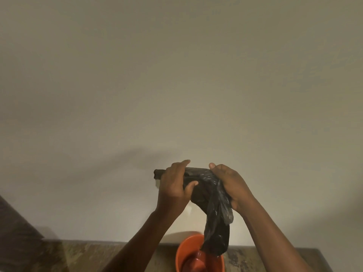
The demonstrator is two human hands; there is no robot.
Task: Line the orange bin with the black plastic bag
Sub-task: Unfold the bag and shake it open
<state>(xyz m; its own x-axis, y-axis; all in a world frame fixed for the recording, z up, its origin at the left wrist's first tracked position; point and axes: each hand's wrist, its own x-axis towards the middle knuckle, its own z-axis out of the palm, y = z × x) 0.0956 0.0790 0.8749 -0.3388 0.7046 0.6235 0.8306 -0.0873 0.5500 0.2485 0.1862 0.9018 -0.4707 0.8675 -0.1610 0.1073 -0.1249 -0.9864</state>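
Two hands grip the black plastic bag (211, 195), bunched and unopened, above the orange bin (196, 256); the left hand (172, 185) closes round its upper end, the right hand (229, 185) clamps its middle; its tail dangles at the bin's rim; lining looks barely begun; beneath the bin, a mottled counter (98, 256); behind, a bare wall (176, 75); nothing blocks the bin's mouth.

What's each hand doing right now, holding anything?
Left hand: closed on the bunched end of the black plastic bag.
Right hand: closed on the same bag, whose tail hangs down over the orange bin.
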